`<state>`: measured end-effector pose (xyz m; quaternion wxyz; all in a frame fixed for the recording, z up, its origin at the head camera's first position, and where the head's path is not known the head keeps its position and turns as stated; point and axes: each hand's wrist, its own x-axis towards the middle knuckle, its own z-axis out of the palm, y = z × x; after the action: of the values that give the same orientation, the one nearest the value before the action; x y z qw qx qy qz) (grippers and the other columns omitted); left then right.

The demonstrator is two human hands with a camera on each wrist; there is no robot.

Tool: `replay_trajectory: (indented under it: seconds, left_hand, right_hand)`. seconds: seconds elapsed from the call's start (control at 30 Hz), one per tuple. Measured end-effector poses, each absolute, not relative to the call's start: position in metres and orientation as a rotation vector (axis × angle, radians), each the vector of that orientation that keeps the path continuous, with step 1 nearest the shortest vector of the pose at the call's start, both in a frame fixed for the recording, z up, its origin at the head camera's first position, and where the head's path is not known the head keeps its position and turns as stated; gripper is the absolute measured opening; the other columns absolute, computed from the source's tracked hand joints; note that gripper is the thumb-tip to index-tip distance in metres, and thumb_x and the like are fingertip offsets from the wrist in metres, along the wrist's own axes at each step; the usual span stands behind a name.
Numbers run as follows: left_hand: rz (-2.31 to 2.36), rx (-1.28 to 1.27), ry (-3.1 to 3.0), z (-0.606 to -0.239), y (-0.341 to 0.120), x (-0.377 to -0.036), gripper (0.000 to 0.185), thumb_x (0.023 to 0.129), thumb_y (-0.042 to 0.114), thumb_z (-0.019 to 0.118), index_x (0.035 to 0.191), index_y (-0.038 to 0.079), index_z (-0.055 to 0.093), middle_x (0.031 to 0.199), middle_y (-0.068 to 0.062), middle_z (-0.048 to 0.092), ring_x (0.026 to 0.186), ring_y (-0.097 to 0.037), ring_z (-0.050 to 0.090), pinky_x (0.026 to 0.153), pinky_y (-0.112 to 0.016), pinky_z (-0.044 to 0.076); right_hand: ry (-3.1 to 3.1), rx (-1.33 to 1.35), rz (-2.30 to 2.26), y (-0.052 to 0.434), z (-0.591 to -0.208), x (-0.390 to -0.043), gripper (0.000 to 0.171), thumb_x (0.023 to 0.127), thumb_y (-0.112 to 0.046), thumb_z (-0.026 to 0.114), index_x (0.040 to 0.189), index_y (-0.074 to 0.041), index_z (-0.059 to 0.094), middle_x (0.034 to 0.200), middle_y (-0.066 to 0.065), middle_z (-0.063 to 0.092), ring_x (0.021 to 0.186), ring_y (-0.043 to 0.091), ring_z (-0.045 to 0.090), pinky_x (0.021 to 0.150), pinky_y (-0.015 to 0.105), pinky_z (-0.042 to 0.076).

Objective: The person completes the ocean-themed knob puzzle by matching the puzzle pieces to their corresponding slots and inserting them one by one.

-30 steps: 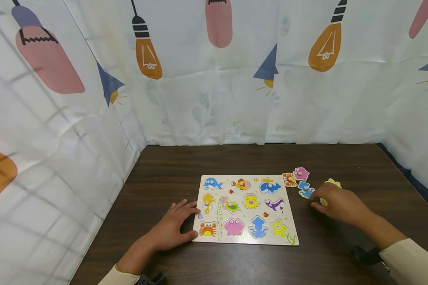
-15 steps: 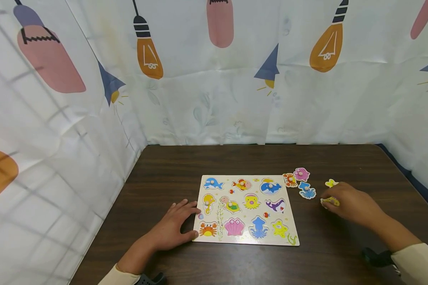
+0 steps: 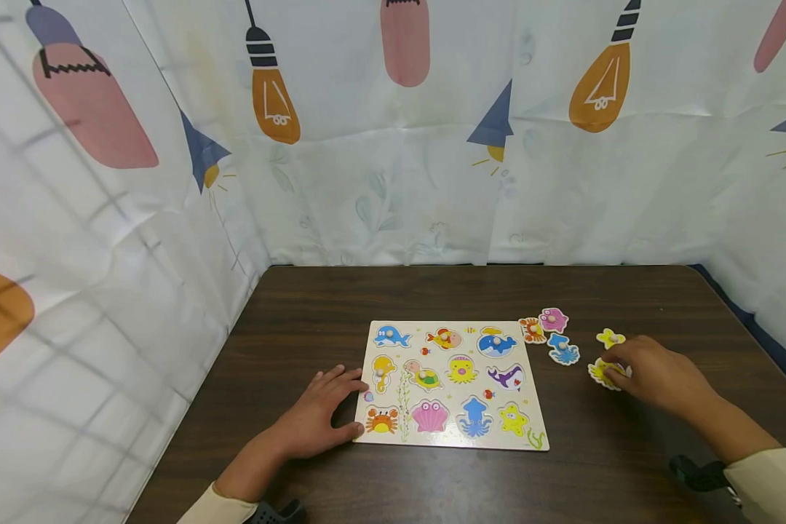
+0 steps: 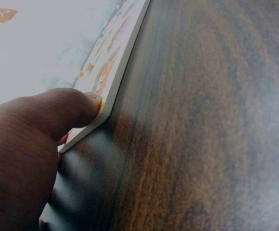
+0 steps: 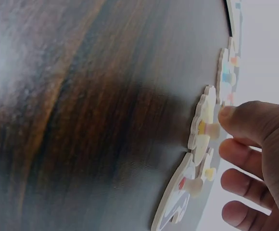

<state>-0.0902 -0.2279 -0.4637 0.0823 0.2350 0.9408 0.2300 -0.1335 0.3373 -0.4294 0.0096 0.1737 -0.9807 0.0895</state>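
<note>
A wooden sea-animal puzzle board (image 3: 537, 429) lies flat in the middle of the dark table, with most slots holding pegged pieces. My left hand (image 3: 324, 416) lies flat on the table at the board's left edge. In the left wrist view its thumb (image 4: 69, 108) presses against the board's corner (image 4: 111, 98). My right hand (image 3: 651, 376) rests to the right of the board with loosely curled fingers. Its fingertips touch a loose yellow piece (image 3: 599, 373). In the right wrist view the thumb (image 5: 245, 120) touches that yellow piece's (image 5: 202, 122) peg, and the other fingers stay apart from it.
More loose pieces lie right of the board: an orange one (image 3: 532, 330), a pink one (image 3: 553, 319), a blue one (image 3: 563, 350) and a yellow star (image 3: 610, 338). Printed curtains wall the table (image 3: 432, 291) at the back and both sides.
My right hand has drawn back to the right, uncovering the yellow star and the yellow piece at its fingertips. The left hand and the board have not moved.
</note>
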Motion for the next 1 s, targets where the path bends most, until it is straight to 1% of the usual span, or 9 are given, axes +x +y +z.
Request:
replay_trajectory:
  seconds: [0.17,0.3,0.4,0.5,0.77,1.0]
  left_hand:
    - [0.681,0.704,2.812,-0.463,-0.228,-0.091,0.058,0.091,0.043,0.075,0.141,0.023,0.056,0.159,-0.001,0.041,0.152,-0.035,0.024,0.121,-0.064,0.013]
    - [0.682,0.703,2.811,-0.463,-0.228,-0.091,0.058,0.09,0.043,0.076,0.141,0.023,0.056,0.159,-0.001,0.041,0.152,-0.035,0.024,0.121,-0.064,0.013]
    - [0.679,0.699,2.808,-0.463,-0.228,-0.091,0.058,0.091,0.043,0.075,0.141,0.023,0.056,0.159,-0.001,0.041,0.152,-0.034,0.024,0.121,-0.064,0.013]
    - [0.682,0.695,2.804,-0.463,-0.227,-0.09,0.058,0.091,0.044,0.075,0.141,0.023,0.056,0.159,-0.001,0.041,0.152,-0.034,0.024,0.121,-0.064,0.013]
    - [0.691,0.702,2.809,-0.462,-0.227,-0.09,0.058,0.09,0.042,0.076,0.141,0.023,0.056,0.159,-0.001,0.041,0.152,-0.035,0.024,0.121,-0.064,0.013]
    - [0.694,0.709,2.816,-0.463,-0.228,-0.09,0.058,0.09,0.042,0.076,0.142,0.022,0.056,0.159,-0.001,0.041,0.152,-0.035,0.024,0.121,-0.064,0.013]
  right_hand:
    - [-3.089,0.525,0.26,0.338,-0.431,-0.134,0.016,0.084,-0.02,0.084,0.096,-0.012,0.076,0.092,0.003,0.068,0.086,0.026,0.064,0.061,0.046,0.055]
    - [-3.097,0.543,0.255,0.338,-0.434,-0.135,0.011,0.084,-0.017,0.084,0.09,-0.016,0.074,0.087,-0.002,0.064,0.077,0.017,0.058,0.057,0.039,0.051]
    - [-3.09,0.566,0.26,0.338,-0.436,-0.136,0.012,0.084,-0.015,0.084,0.087,-0.018,0.073,0.084,-0.004,0.062,0.073,0.013,0.052,0.055,0.035,0.047]
    - [-3.081,0.58,0.266,0.339,-0.437,-0.136,0.012,0.084,-0.014,0.084,0.087,-0.019,0.073,0.084,-0.005,0.062,0.071,0.012,0.05,0.054,0.034,0.045]
    - [-3.091,0.573,0.28,0.331,-0.437,-0.134,0.011,0.084,-0.016,0.083,0.087,-0.02,0.074,0.082,-0.006,0.059,0.071,0.011,0.049,0.055,0.034,0.045]
    - [-3.051,0.642,0.259,0.318,-0.437,-0.132,0.015,0.082,-0.018,0.086,0.086,-0.023,0.072,0.084,-0.008,0.061,0.073,0.01,0.05,0.057,0.034,0.048]
